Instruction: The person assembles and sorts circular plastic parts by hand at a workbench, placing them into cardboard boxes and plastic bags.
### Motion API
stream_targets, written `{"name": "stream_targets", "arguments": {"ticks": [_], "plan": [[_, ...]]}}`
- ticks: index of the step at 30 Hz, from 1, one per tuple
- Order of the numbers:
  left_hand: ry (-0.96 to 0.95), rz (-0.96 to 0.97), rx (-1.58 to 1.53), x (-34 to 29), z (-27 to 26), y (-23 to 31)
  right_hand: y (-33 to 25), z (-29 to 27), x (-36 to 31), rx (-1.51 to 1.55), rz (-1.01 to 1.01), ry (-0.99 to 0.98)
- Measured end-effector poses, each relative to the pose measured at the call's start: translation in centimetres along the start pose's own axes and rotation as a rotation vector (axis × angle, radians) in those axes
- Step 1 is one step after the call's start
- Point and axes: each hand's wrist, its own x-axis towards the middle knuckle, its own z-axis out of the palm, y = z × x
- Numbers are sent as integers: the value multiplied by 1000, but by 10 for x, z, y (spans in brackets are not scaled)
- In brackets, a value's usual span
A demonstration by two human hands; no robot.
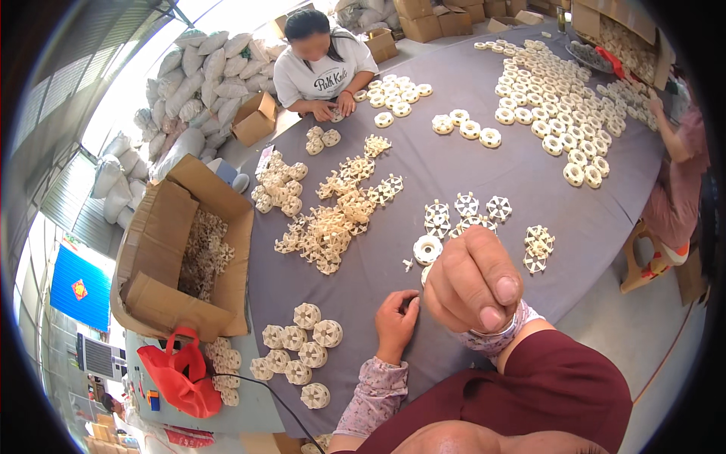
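Observation:
My right hand (473,280) is raised close in front of me, thumb and fingers pressed together in a pinch; anything between them is hidden. Lower on the grey cloth, my left hand (397,325) rests with curled fingers, and I cannot see whether something is inside. Just beyond the right hand lie a cream plastic ring (427,249) and several spoked wheel-shaped pieces (466,203), partly covered by that hand. A tiny loose cream piece (408,265) sits left of the ring. Further right are two spoked pieces (539,238) close together.
Cream clip-like parts (325,238) are heaped mid-table, with round assemblies (311,352) near left. Many rings (560,113) spread far right. A cardboard box (151,265) of parts and a red bag (181,378) stand left. A co-worker (321,68) sits opposite; another person (681,151) sits right.

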Motion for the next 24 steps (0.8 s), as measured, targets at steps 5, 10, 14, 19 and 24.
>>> {"name": "stream_targets", "arguments": {"ticks": [5, 10, 14, 19, 24], "plan": [[127, 150, -129, 3, 5, 9, 1, -7, 3, 47, -29, -77], [20, 9, -101, 1, 3, -9, 9, 6, 16, 67, -141, 264], [-8, 8, -117, -1, 7, -19, 13, -11, 26, -178, -115, 586], [-4, 12, -125, 2, 7, -17, 14, -10, 25, -143, -108, 612], [-19, -5, -110, 0, 2, -18, 10, -7, 24, -298, -13, 571]]}}
